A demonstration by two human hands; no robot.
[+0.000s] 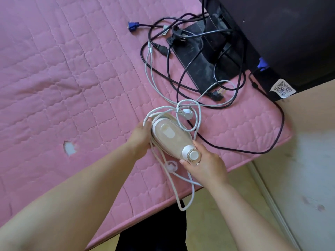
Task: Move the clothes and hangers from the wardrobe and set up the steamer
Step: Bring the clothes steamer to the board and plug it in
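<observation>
A small beige and white handheld steamer (173, 140) lies over the near right corner of the pink quilted bed (72, 78). My left hand (140, 136) grips its far left side together with loops of its white cord (196, 122). My right hand (204, 163) holds the near end, fingers curled round the white knob (193, 155). The cord's white plug (186, 113) lies just beyond the steamer, and a loop of cord hangs over the bed edge. No clothes or hangers are in view.
A black monitor (272, 33) with its stand (203, 60) rests on the bed's far right, amid tangled black cables (163, 49), a black plug (216, 95) and blue connectors (132, 26). A tear (69, 147) shows in the quilt. Wooden board and pale floor lie right.
</observation>
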